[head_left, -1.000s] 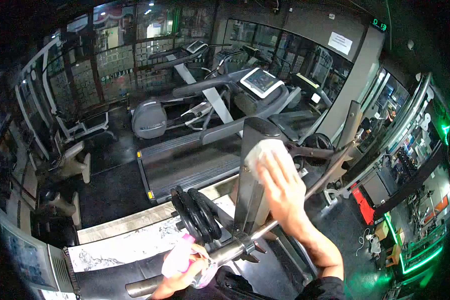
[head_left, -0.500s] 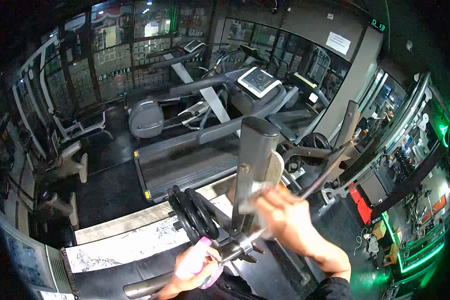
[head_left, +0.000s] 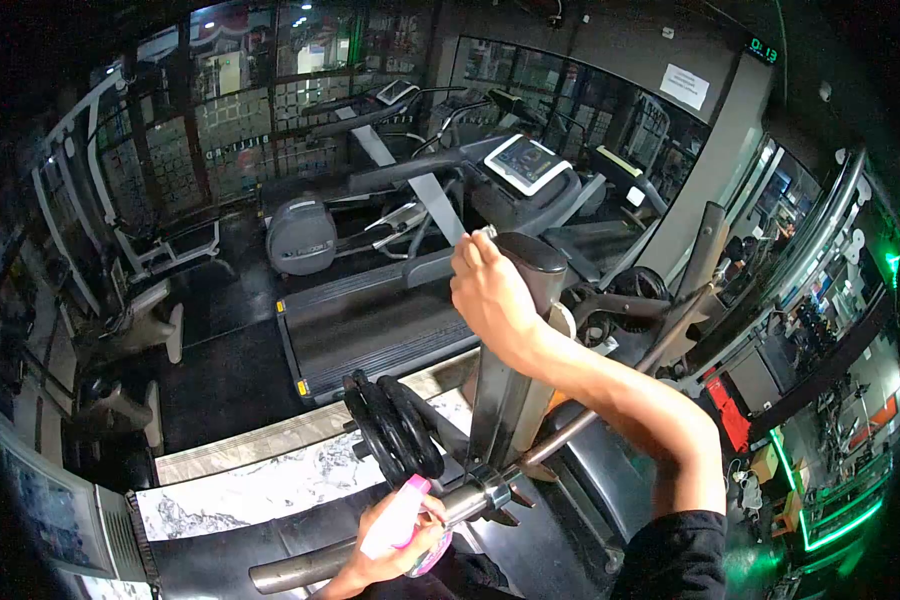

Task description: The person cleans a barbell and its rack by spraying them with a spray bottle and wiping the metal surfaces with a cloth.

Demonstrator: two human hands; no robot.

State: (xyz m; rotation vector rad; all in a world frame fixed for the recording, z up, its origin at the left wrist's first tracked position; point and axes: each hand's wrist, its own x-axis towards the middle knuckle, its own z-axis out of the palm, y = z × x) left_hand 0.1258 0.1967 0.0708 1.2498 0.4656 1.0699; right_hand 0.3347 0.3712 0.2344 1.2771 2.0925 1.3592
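Observation:
My left hand [head_left: 395,540] is wrapped around a spray bottle [head_left: 398,520] with a white and pink head, held low in front of me near the bare end of a barbell [head_left: 460,505]. My right hand [head_left: 492,295] is raised at the top left edge of a grey upright post [head_left: 530,262]. Its fingers are curled around a whitish cloth [head_left: 487,232], of which only a small bit shows above the knuckles. The barbell lies across the post's lower part, and black weight plates [head_left: 390,425] hang on a peg beside it.
A treadmill [head_left: 390,315] stands beyond the post, with more cardio machines behind it. A padded bench [head_left: 595,480] sits below the bar. Another upright [head_left: 705,250] supports the bar's far side. Seat machines [head_left: 120,420] are at the left, and a red item [head_left: 727,410] lies at the right.
My right hand has moved up from the post's middle to its top, taking the cloth with it. The spray bottle stays in my left hand, nearly unmoved. The view has shifted slightly.

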